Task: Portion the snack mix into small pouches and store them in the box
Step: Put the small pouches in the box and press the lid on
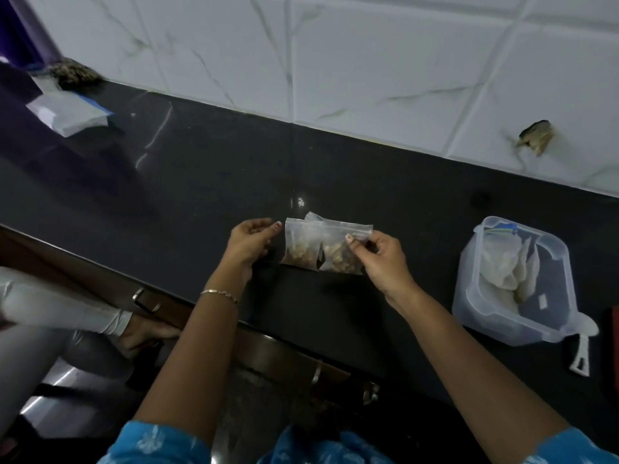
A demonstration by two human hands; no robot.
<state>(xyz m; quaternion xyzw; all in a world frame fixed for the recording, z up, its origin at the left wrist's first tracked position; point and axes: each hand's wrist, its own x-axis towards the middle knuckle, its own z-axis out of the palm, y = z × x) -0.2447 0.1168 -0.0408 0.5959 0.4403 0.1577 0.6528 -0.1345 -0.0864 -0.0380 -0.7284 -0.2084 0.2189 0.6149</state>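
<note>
pouches [321, 246] on counter [402, 182] | box [466, 289] right of them | paper [67, 112], perhaps, far-left

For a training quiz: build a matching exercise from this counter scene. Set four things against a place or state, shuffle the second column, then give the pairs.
1. right hand
2. left hand
3. plastic box
4. flat pale stack

A. far left of the counter
B. holds nothing, beside the left filled pouch
C. open, at the right of the counter
D. pinches the right filled pouch

Pairs: 1-D; 2-B; 3-C; 4-A
</note>
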